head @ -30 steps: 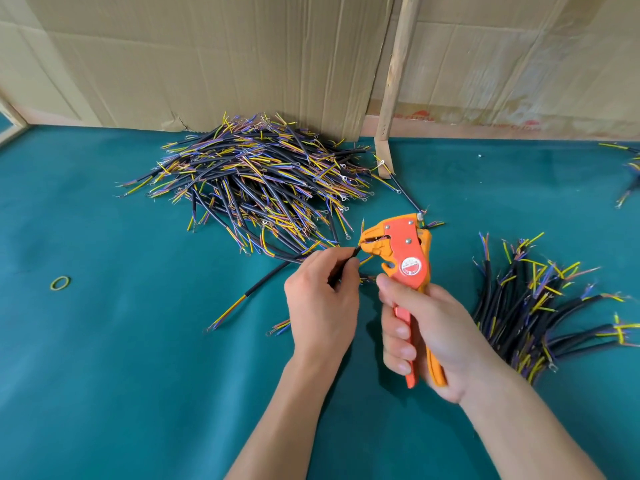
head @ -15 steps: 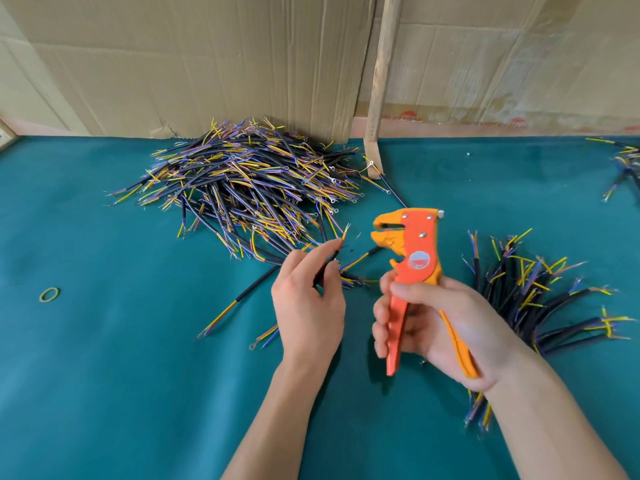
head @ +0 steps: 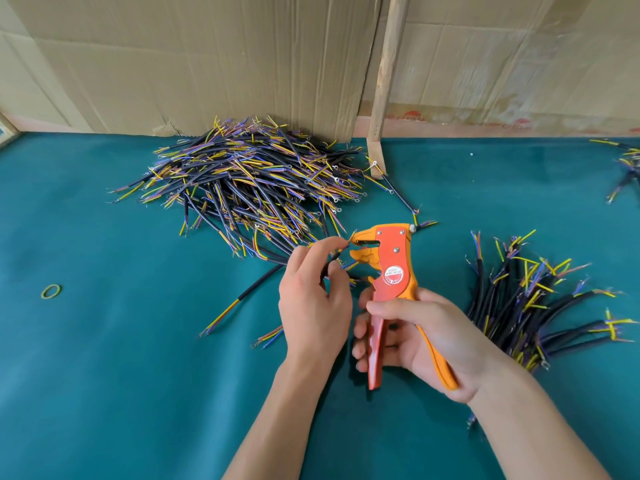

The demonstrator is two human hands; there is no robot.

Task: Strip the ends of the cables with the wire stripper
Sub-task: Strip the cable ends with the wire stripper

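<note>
My right hand [head: 419, 337] grips the handles of the orange wire stripper [head: 388, 271], which stands upright with its jaws apart and facing left. My left hand [head: 311, 299] pinches a short black cable [head: 333, 258] between thumb and fingers. The cable's thin coloured wire tip sits at the stripper's upper jaw. A big heap of black cables with yellow and purple wire ends [head: 249, 181] lies behind my left hand. A smaller pile of cables [head: 533, 299] lies to the right of my right hand.
A green cloth [head: 121, 375] covers the table. A loose black cable [head: 256, 289] and a short wire piece [head: 266, 337] lie left of my left hand. A yellow rubber band [head: 51, 291] lies at the far left. Cardboard sheets [head: 207, 64] and a wooden post [head: 384, 81] stand behind. More cables [head: 623, 168] lie far right.
The stripper's jaws released and its handles spread after the squeeze. My left hand pulled the cable back, then brought a wire tip up to the jaws again.
</note>
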